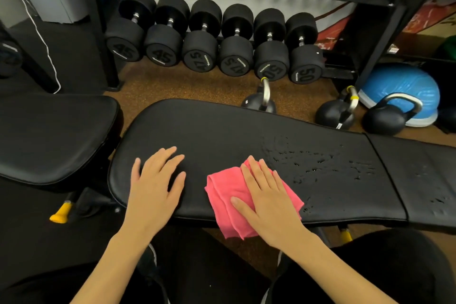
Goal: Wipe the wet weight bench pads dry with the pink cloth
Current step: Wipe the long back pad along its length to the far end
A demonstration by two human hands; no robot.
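Observation:
A long black bench pad (222, 136) runs across the view, with a second black pad (424, 180) joined at its right end. Water droplets (320, 163) speckle the right half of the long pad and the second pad. The pink cloth (222, 195) lies flat near the pad's front edge, partly hanging over it. My right hand (266, 195) presses flat on the cloth, fingers spread. To the left of the cloth, my left hand (158, 185) rests flat and empty on the dry part of the pad.
A separate black seat pad (54, 136) lies at the left. Behind the bench, a rack holds several black dumbbells (199, 39). Three kettlebells (385, 118) and a blue balance dome (402, 86) sit on the floor at the back right. A yellow-tipped lever (60, 215) sticks out below left.

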